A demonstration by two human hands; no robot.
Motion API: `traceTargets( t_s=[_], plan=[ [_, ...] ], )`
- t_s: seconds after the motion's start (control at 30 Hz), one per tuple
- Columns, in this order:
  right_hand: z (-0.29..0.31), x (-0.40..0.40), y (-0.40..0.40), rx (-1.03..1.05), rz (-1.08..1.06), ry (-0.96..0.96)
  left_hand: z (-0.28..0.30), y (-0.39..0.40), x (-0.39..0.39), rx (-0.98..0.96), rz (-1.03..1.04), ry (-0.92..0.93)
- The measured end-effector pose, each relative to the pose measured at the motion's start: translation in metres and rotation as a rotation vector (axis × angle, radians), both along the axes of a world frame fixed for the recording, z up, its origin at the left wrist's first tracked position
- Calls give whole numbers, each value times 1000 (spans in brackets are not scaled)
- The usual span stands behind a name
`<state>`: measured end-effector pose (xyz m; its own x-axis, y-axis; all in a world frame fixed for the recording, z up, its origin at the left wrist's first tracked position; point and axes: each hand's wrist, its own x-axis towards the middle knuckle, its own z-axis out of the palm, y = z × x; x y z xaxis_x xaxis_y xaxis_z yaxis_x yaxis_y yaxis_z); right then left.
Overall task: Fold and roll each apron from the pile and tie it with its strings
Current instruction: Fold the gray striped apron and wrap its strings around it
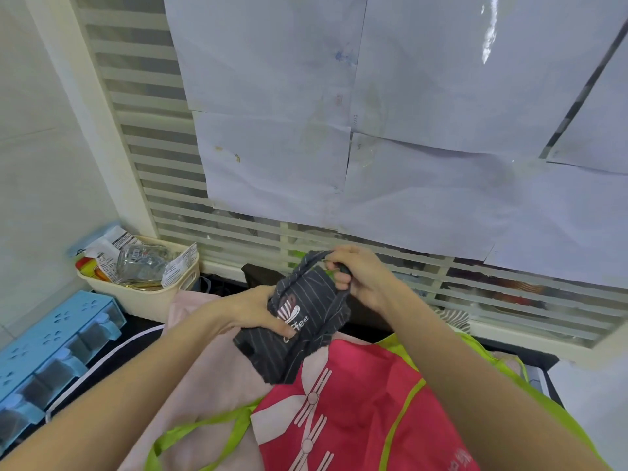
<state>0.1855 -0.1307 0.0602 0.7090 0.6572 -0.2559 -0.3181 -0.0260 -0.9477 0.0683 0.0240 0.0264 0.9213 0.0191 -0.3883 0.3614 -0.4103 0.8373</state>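
We see the left hand [253, 311] gripping a rolled dark grey pinstriped fabric apron [299, 321], thumb pressed on its white print. Just above and right of it, the right hand [356, 273] pinches the apron's dark string [306, 263], looped over the roll. Below both hands lies a red apron with lime green trim [360, 409], on a pale pink cloth [217, 379].

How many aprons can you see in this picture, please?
4 at least: a dark striped apron rolled in the left hand and right hand; a red apron beneath; a pink apron on its left; a black apron further left. Others may be hidden.
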Motion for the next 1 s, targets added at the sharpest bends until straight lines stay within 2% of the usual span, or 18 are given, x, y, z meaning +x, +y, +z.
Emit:
traceTargets(
  t_s=[0.13, 0.23, 0.33, 0.5, 0.57, 0.63, 0.67, 0.77, 0.83, 0.9, 1.0],
  plan=[
    [7, 12, -6, -164, 143, -84, 11, -1, 2, 119, -218, 15],
    [10, 16, -11, -260, 339, -132, 22, -7, 6, 257, -358, 18],
    [1, 19, -20, -356, 445, -114, 32, -11, 6, 283, -353, -53],
    [-25, 25, -36, -434, 493, 4, 31, -4, -4, 24, -198, -133],
    [-38, 26, -42, -455, 536, 6, 39, -2, -8, -164, -86, -196],
    [-51, 24, -46, -432, 437, 36, 49, 3, -5, -394, 33, -255],
    [-55, 22, -48, -388, 369, 69, 52, 8, -2, -442, 78, -260],
    [-53, 19, -51, -133, 307, 186, 55, 17, -2, -444, 154, -230],
    [-46, 21, -52, 9, 282, 184, 50, 20, -3, -489, 259, -271],
    [-47, 25, -49, -34, 221, 85, 43, 23, -6, -572, 369, -302],
    [-50, 30, -44, -95, 26, 38, 34, 23, -9, -651, 342, -295]
  ],
)
